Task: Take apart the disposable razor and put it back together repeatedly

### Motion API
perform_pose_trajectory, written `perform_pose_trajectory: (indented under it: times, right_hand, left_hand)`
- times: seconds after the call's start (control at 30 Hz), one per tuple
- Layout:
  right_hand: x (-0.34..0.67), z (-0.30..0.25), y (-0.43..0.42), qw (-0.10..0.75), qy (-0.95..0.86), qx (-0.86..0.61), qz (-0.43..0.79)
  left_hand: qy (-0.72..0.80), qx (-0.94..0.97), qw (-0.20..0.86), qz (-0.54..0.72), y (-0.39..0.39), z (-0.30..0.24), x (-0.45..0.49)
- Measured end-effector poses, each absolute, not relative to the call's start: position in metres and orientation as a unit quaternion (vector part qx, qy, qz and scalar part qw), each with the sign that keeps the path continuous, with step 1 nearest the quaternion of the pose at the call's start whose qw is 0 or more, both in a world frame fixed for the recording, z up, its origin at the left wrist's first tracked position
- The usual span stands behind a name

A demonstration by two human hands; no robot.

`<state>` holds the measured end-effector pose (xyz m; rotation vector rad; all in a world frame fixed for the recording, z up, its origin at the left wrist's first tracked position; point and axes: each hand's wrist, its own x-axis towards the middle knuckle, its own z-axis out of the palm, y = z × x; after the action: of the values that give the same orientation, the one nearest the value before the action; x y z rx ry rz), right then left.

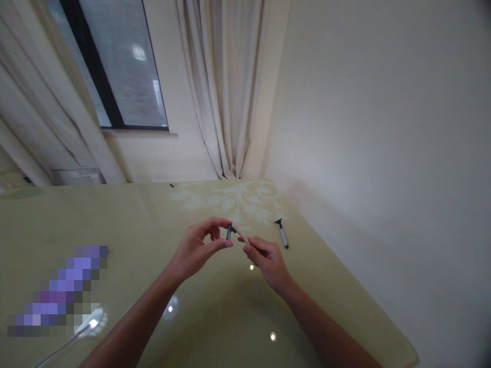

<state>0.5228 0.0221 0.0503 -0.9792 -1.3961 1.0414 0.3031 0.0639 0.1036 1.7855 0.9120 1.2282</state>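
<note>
Above the table, my left hand (199, 244) pinches a small dark razor cartridge (229, 232) with a greenish strip by its ends, between thumb and index finger. My right hand (268, 258) is closed on a pale beige razor handle (241, 235), which slants up to the left. The top of the handle meets the cartridge; whether the two are locked together cannot be made out. To the right of my right hand lies a second razor (283, 235), grey and black, with its head pointing away from me.
The glossy pale green table (126, 225) has a white floral pattern at its far end. A small black piece (172, 185) lies by the far edge. At left are a pixelated purple object (61, 291) and a white cable (63, 345). A wall (383, 179) borders the right side.
</note>
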Motion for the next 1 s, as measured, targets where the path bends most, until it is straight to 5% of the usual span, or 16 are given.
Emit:
perform_pose_trajectory:
  times: [1.0]
  right_hand:
    - [0.5237,0.0571,0.0200,0.537,-0.629,-0.404,0.391]
  left_hand:
    - [0.356,0.702,0.369,0.494,0.0642,0.1057,0.3029]
